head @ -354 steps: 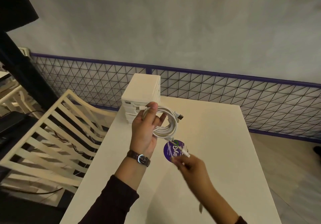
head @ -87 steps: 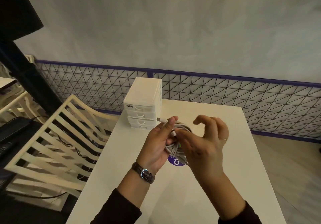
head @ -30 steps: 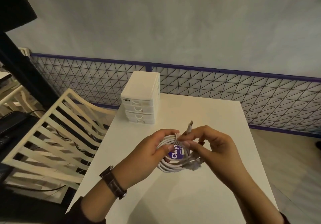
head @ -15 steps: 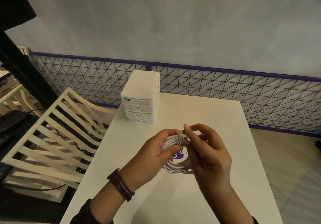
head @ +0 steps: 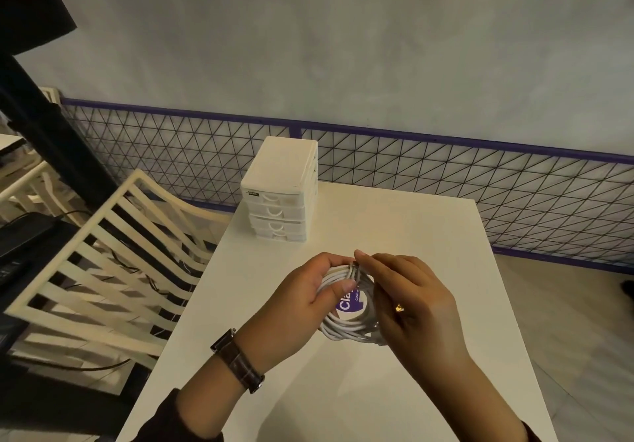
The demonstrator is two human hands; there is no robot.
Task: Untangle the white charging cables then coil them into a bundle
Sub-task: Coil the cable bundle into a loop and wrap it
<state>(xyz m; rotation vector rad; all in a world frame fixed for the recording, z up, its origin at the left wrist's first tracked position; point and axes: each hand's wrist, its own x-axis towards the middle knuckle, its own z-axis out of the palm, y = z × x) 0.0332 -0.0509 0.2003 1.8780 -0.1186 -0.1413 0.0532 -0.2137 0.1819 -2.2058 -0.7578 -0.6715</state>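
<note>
The white charging cables (head: 346, 330) form one round coil held just above the white table (head: 394, 222). My left hand (head: 302, 299) grips the coil's left side, thumb across the strands and fingers curled over the top. My right hand (head: 408, 301) covers the coil's right side and pinches a cable end with its metal plug at the top of the coil. A round purple sticker (head: 350, 302) on the table shows through the coil's middle.
A small white drawer unit (head: 279, 189) stands at the table's far left corner. A cream slatted chair (head: 113, 253) sits close to the table's left edge. A purple-framed wire mesh fence (head: 446, 174) runs behind the table, below a grey wall.
The right hand has brought the cable end down against the top of the coil and now lies over the coil's right side. The left hand keeps its grip.
</note>
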